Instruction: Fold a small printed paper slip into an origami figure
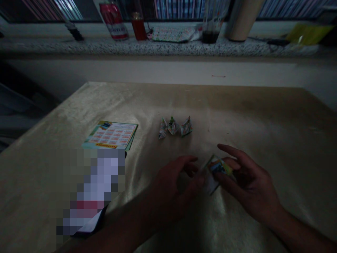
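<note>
A small folded paper (pixel 214 175), printed in colour on one face and pale on the other, is held above the table in front of me. My right hand (pixel 250 186) pinches its right side between thumb and fingers, with the index finger stretched out above. On the other side, the thumb of my left hand (pixel 176 182) presses at the paper's left edge, its fingers bent behind; blur hides the exact contact. Beyond my hands stand three small folded paper boats, a left one (pixel 163 128), a middle one (pixel 173 126) and a right one (pixel 186 127).
Printed calendar sheets (pixel 113 135) lie in a stack at the left. Nearer to me is a phone-like device (pixel 92 196), mostly pixelated. On the windowsill (pixel 168 49) stand a red can (pixel 114 21), a red bottle (pixel 138 28), a glass with dark liquid (pixel 210 31) and a tan cylinder (pixel 243 21).
</note>
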`<state>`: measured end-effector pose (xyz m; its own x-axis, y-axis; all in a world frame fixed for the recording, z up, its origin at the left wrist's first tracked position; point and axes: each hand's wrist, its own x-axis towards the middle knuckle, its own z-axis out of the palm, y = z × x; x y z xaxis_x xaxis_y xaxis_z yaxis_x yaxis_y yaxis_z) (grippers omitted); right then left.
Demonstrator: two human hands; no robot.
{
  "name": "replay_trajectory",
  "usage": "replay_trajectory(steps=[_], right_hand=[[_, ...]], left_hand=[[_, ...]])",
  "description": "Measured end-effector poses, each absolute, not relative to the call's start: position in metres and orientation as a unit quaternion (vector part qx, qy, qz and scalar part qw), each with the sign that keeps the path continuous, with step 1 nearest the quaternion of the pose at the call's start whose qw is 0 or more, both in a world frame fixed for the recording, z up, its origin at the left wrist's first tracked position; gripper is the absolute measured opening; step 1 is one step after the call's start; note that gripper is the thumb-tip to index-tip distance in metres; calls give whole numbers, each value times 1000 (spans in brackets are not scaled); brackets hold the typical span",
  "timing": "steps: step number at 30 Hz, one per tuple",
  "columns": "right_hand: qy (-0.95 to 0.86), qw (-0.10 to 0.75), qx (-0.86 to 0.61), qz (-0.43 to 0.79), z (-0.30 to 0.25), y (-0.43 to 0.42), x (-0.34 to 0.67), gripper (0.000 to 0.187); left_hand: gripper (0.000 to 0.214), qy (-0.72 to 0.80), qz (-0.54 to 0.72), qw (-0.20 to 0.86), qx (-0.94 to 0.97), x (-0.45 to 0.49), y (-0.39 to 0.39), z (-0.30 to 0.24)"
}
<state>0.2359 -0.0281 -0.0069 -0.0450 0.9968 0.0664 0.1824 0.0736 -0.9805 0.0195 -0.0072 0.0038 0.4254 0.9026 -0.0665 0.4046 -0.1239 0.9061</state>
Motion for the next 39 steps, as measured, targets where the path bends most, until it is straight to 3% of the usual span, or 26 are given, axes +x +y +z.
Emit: replay_trajectory(steps=[4,8,14,18,22,31,39], right_hand=[[-587,451,-525,419,-7,-27,241,37],[-673,387,-531,341,-5,-22,248,12],[-769,281,-497,289,-5,-11,254,18],[-809,232,-486,236,-5,-7,253,17],[-826,199,-491,193,-8,-11,253,27],[-841,165,-481,185,-7,-20,254,51],[-841,150,-482,194,-9,-20,257,61]], left_hand=[[54,450,272,462,714,15,-9,-3],[66,399,275,324,813,11,-8,-1],[56,327,172,193,909,11,-3,5],[31,313,146,166,924,12,-1,0],[17,290,137,168,932,12,1,0],[20,275,71,176,943,12,3,8],[18,275,67,187,941,12,3,10]])
